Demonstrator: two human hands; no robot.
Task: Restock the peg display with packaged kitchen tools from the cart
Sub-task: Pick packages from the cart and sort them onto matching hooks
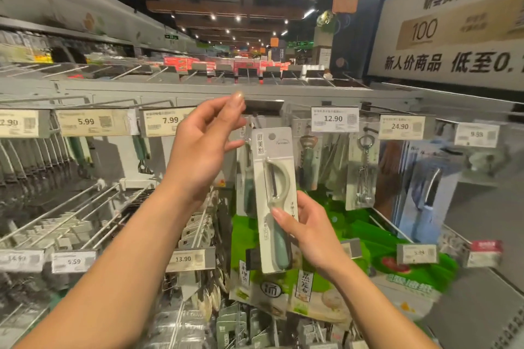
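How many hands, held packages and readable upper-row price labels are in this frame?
Hands: 2, the left hand and the right hand
Held peeler package: 1
Upper-row price labels: 6, the leftmost cut off by the frame edge
Total: 9

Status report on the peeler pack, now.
Left hand raised at grey tag holder. Right hand grips peeler pack low, hang hole not yet hooked. Hung packs close behind.
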